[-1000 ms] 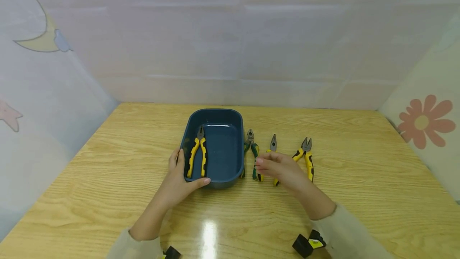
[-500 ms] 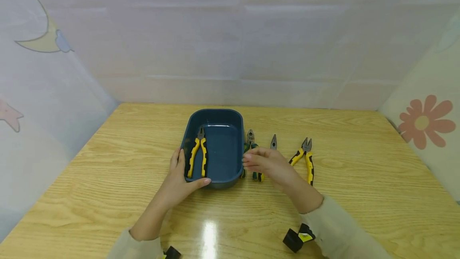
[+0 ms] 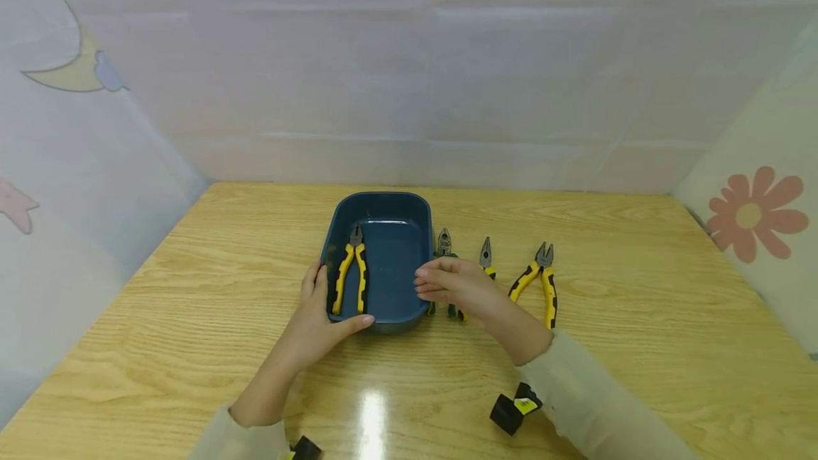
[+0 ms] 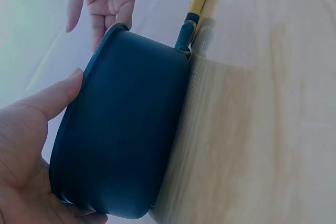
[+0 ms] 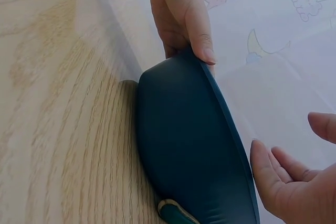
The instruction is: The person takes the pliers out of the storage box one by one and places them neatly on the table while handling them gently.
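Observation:
A dark blue rectangular tray [image 3: 399, 268] stands on the table with yellow-black pliers [image 3: 362, 279] lying along its left side. My left hand [image 3: 319, 321] grips the tray's near left corner, thumb along the rim and fingers round the side. Over the right rim hovers my right hand [image 3: 463, 293]; the right wrist view shows its fingers [image 5: 262, 169] bent loosely and apart from the thumb, nothing between them. Beneath and behind that hand, green-handled pliers [image 3: 444, 241] lie against the tray, partly hidden. Long-nose pliers [image 3: 486, 254] are mostly covered by the hand.
To the right, another pair of yellow-black pliers [image 3: 550, 293] lies with its handles spread. The wooden table [image 3: 639, 318] ends at a pale cloth backdrop [image 3: 415, 91] behind and at both sides.
My right hand has moved left, from beside the long-nose pliers to over the tray's right rim. My left hand, the tray and the pliers have stayed in place.

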### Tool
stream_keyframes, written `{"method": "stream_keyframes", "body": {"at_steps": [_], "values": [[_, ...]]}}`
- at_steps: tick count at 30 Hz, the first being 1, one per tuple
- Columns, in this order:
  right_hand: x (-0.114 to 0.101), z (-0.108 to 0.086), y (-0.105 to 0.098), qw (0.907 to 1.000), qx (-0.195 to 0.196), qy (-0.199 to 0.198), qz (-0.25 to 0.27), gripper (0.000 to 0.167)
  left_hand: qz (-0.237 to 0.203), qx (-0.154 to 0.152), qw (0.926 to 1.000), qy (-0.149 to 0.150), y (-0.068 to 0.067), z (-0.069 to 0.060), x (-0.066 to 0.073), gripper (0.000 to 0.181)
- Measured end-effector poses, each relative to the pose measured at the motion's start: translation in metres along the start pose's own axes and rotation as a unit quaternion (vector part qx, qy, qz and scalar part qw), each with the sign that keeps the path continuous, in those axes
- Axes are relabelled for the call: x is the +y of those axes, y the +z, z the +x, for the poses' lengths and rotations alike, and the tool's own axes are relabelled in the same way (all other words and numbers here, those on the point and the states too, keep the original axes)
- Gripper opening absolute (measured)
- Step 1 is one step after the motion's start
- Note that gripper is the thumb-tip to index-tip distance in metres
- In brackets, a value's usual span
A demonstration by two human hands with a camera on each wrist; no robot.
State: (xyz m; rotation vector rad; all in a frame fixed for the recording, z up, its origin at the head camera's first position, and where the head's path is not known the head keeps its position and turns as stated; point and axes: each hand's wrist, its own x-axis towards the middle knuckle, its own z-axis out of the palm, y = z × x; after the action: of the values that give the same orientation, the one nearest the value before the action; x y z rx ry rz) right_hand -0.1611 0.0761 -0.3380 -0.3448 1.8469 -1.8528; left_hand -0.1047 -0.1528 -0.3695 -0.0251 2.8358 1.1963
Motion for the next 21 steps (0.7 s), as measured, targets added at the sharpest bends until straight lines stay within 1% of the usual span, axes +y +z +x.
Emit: {"method": "stream_keyframes", "body": {"at_steps": [9, 14, 21], "values": [[-0.001, 0.01, 0.009, 0.9999, -0.005, 0.004, -0.012, 0.035, 0.003, 0.005, 0.9999, 0.011, 0.0, 0.001, -0.001, 0.109], [-0.001, 0.012, 0.013, 1.0, -0.003, 0.007, -0.002, 0.035, 0.006, 0.006, 0.9998, 0.018, 0.0, 0.001, -0.001, 0.108], [-0.002, 0.017, 0.018, 0.9999, -0.005, 0.009, -0.006, 0.035, 0.011, 0.003, 0.9998, 0.018, 0.0, 0.001, -0.002, 0.108]]}}
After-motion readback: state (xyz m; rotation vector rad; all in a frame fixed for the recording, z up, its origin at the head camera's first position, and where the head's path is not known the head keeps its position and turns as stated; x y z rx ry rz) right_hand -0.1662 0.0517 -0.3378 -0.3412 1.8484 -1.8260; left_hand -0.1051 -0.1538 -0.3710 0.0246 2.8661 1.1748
